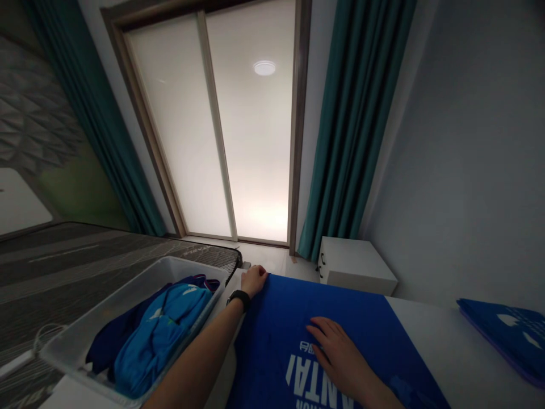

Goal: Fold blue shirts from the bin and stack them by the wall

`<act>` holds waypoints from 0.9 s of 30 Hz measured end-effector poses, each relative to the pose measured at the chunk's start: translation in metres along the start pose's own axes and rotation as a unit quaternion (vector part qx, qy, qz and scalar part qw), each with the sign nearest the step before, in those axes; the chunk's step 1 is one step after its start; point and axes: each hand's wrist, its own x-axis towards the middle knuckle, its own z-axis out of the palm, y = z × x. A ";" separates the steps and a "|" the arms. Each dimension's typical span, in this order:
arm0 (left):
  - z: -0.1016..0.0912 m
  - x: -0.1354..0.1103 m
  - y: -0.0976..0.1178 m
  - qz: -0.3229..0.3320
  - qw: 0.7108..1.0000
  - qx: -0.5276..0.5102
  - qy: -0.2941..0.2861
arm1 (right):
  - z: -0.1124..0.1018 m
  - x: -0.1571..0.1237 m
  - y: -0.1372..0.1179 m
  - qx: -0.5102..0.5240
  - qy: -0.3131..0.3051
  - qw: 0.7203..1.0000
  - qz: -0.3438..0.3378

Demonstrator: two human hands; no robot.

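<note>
A blue shirt point(332, 307) with white lettering lies spread flat on a white table point(460, 352). My left hand point(254, 280), a black watch on its wrist, is closed on the shirt's far left corner. My right hand point(338, 349) rests flat on the middle of the shirt, fingers stretched out, just above the lettering.
A clear plastic bin point(106, 318) at the left holds several crumpled blue garments point(157, 335). A folded blue garment point(506, 332) lies at the table's right edge. Beyond stand a white nightstand point(355, 267), teal curtains, a frosted sliding door and a bare mattress point(63, 261).
</note>
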 end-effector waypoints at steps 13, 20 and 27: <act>-0.015 -0.069 0.020 0.073 0.985 -0.151 0.042 | 0.013 -0.006 0.007 0.005 0.032 0.999 0.001; -0.016 -0.108 0.003 0.106 0.993 -0.035 -0.022 | 0.012 -0.007 0.005 0.004 0.038 0.999 -0.004; -0.009 -0.103 -0.010 0.096 0.993 -0.068 -0.020 | 0.008 -0.007 0.003 0.003 0.024 1.000 0.003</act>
